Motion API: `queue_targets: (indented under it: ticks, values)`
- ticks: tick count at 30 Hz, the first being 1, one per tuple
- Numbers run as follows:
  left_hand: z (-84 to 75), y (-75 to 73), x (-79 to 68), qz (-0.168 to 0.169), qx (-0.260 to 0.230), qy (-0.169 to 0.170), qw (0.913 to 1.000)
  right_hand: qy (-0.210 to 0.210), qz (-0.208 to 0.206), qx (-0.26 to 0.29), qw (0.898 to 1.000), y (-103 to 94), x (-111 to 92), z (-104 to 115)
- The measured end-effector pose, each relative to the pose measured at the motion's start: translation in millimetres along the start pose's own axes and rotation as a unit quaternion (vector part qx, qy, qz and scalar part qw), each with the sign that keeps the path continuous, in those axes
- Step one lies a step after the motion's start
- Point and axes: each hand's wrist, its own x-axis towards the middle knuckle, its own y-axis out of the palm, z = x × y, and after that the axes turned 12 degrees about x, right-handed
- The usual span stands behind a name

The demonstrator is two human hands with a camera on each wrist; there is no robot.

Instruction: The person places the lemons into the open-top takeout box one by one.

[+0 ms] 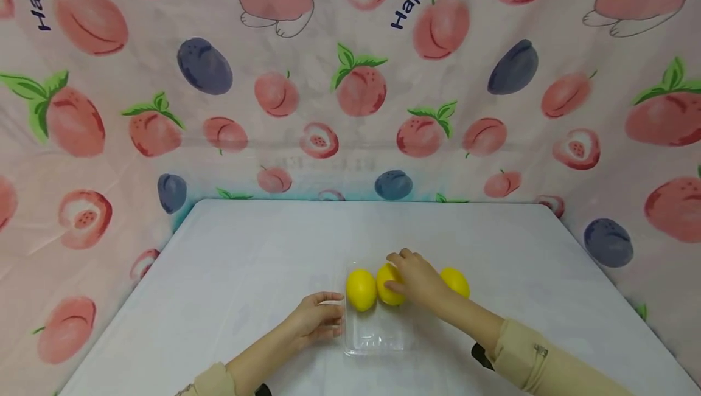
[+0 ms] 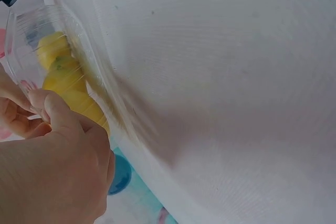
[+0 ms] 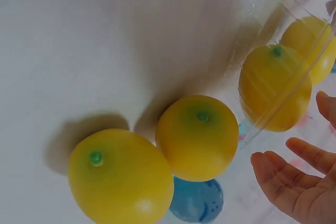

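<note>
A clear plastic container [image 1: 378,338] lies on the white table with two yellow lemons side by side in its far part. My left hand [image 1: 314,320] is at the container's left edge; in the left wrist view its curled fingers hold the rim. My right hand [image 1: 418,277] is over the container, and in the head view it overlaps the right lemon [image 1: 386,277] beside the left lemon [image 1: 361,289]. In the right wrist view the fingers [image 3: 281,187] are spread apart, with no lemon between them. Outside the container, two more lemons sit on the table, a nearer one [image 3: 121,177] and another [image 3: 197,137].
The white table [image 1: 246,250] reaches back to a hanging cloth [image 1: 306,67] printed with peaches and plums. In the head view my right hand and forearm hide one of the loose lemons; the other [image 1: 456,280] shows just beyond the forearm.
</note>
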Motion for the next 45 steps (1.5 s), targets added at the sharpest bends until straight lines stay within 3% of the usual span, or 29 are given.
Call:
queue_targets:
  ticks: [12,20,33,45]
  values:
    - [0.7,1.0,-0.8,-0.003,0.001,0.003,1.0000,-0.009,-0.037,0.029,0.999,-15.1,-9.6,-13.1]
    - [1.7,2.3,-1.5,-0.004,-0.001,-0.003,1.0000,0.014,-0.052,0.047,0.997,-25.6,-14.6,-26.5]
    - [-1.8,1.0,1.5,-0.010,0.003,-0.007,0.9999,0.055,-0.045,0.069,0.995,-42.4,-16.2,-51.2]
    - [-0.1,-1.0,0.2,0.000,0.001,-0.004,1.0000,0.081,-0.013,0.099,0.992,-47.6,-13.2,-77.8]
